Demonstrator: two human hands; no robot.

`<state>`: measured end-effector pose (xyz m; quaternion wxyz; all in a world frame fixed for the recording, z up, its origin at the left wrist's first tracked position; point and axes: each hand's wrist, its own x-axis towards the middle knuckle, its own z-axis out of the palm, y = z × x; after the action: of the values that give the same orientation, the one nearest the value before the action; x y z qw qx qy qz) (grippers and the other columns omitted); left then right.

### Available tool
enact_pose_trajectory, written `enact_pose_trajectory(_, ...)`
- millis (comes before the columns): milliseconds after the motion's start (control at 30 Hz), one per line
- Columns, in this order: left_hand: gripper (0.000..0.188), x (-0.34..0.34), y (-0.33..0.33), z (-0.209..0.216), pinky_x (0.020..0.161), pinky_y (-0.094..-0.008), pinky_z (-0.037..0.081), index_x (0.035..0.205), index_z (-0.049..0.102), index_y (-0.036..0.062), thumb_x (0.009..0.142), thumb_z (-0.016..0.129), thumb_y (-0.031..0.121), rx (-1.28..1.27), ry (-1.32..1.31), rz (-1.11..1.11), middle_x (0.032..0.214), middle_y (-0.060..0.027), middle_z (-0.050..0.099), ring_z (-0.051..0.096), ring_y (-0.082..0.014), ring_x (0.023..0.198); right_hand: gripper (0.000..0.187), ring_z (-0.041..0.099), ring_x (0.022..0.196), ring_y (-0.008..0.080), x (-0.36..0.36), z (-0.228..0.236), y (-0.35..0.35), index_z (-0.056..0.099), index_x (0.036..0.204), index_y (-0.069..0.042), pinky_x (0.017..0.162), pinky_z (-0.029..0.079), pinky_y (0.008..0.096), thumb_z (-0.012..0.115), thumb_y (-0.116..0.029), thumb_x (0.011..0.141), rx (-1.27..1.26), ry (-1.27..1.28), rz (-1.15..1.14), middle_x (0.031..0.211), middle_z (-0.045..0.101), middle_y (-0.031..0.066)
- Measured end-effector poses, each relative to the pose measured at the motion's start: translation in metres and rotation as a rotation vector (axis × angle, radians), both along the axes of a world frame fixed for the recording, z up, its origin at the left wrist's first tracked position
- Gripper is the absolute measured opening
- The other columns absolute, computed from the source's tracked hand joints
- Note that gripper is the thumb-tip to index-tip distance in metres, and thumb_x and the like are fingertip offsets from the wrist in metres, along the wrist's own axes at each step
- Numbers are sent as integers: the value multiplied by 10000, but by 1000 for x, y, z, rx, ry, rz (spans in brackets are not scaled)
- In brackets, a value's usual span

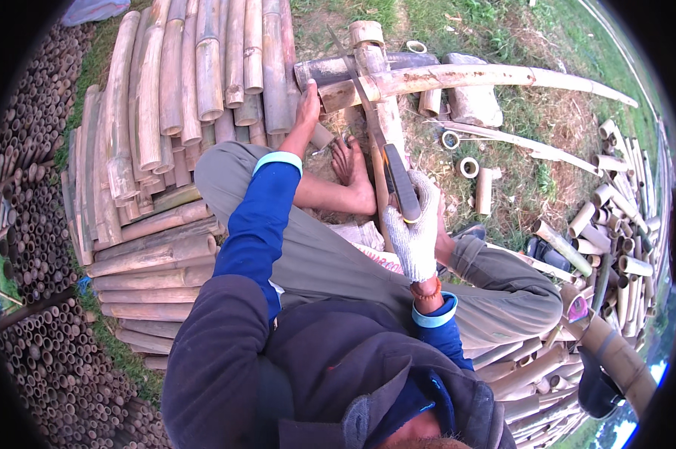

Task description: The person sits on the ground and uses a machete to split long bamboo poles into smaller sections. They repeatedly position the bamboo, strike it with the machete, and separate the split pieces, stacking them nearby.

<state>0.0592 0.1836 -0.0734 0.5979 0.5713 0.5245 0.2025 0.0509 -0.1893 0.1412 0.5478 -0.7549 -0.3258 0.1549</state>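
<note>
My right hand (415, 224), in a white knit glove, is closed round the black and orange handle of a handsaw (403, 187). The saw's long blade slants up and away to the left, across a pale bamboo pole (457, 77) close to its near-left end. At that cut end is my bare left hand (306, 108), its thumb up along the pole; the other fingers are partly hidden. Beneath the pole lie a darker bamboo piece (324, 71) and an upright-looking bamboo support (388, 123). My bare foot (350, 161) rests on the ground just below them.
Long bamboo lengths (181, 67) are stacked at the left, with more stacked bamboo (158, 254) beside my leg. A grey stone block (475, 101) stands under the pole. Short bamboo rings (468, 168) lie on the grass. Cut bamboo pieces (615, 224) are heaped at the right.
</note>
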Motion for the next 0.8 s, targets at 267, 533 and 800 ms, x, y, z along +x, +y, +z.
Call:
enact_pose_trajectory(267,808,28,-39,65,1135,-526,455,1366,682,-17,1089,424,696,428,154,-228,1353,-350,688,613,-513,1341,806,586,1396,347,25,-34,-22,442,1610,4,1194,468,431,815,-109,904,-119,-8,137,1528,578,214)
enact_pose_trajectory(533,769,24,-26,50,1074,-586,484,1295,658,-53,1109,419,653,545,143,-234,1265,-394,694,644,-561,1245,865,562,1437,343,17,-38,-17,423,1632,5,1206,459,435,846,-134,891,-52,7,170,1551,566,226)
enact_pose_trajectory(800,947,20,-22,69,1045,-541,523,1312,671,-62,957,619,814,437,150,-476,1253,-350,729,700,-475,1227,849,557,1430,392,36,-39,-20,449,1593,10,1225,429,456,838,-90,845,-164,-8,155,1518,567,246)
